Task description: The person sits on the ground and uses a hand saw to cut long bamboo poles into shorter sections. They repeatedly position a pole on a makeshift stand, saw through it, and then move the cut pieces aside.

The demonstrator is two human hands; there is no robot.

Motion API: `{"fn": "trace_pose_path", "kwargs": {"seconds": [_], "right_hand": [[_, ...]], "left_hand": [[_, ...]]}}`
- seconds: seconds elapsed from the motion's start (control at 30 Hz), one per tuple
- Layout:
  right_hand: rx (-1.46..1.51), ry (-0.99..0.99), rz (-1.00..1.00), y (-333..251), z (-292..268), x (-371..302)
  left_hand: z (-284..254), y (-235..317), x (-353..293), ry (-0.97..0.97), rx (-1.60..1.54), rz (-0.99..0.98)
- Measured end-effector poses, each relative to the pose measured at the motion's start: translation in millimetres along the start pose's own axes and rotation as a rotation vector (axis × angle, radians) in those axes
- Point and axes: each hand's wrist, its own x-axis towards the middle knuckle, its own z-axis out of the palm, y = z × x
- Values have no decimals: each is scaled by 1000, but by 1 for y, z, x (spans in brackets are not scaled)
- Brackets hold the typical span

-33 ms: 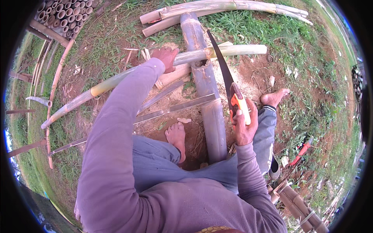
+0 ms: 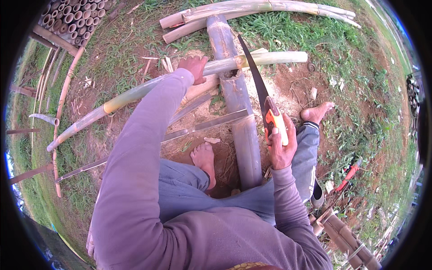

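Observation:
My left hand (image 2: 194, 69) presses down on a pale green bamboo pole (image 2: 130, 95), fingers closed over it. The pole lies slanted across a thick grey bamboo log (image 2: 246, 144), its right end jutting past the log. In my right hand (image 2: 282, 146) is a hand saw (image 2: 257, 76) with an orange and cream handle. Its dark blade points up and away, crossing the pole just right of the log in this view. I cannot tell whether the teeth touch the pole. A notch shows in the log below the pole.
Several long bamboo poles (image 2: 252, 8) rest across the log's far end. Split bamboo strips (image 2: 220, 120) cross the log nearer me. A red-handled tool (image 2: 348, 177) lies on the right, above a tied bamboo bundle (image 2: 348, 238). Cut bamboo tubes (image 2: 74, 20) are stacked far left.
My left forearm has shifted slightly to the right. Both hands keep their holds, and the saw stays almost in the same place.

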Motion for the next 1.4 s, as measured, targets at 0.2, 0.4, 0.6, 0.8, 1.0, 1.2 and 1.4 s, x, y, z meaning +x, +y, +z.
{"fn": "trace_pose_path", "kwargs": {"seconds": [0.2,0.4,0.6,0.8,1.0,1.2,1.4], "right_hand": [[-155,8,-126,6,-9,1],[-30,32,-43,-2,-25,-24],[51,34,32,15,51,90],[124,30,57,4,-14,-22],[-131,49,-186,8,9,2],[-1,18,56,-5,57,81],[-28,11,-68,-7,-21,-52]], "left_hand": [[13,15,27,47,-269,-144],[7,17,20,40,-243,-157],[8,19,27,58,-262,-132],[5,12,19,55,-250,-121],[11,16,22,69,-261,-130],[6,14,23,47,-246,-112],[5,13,17,52,-241,-117]]}}
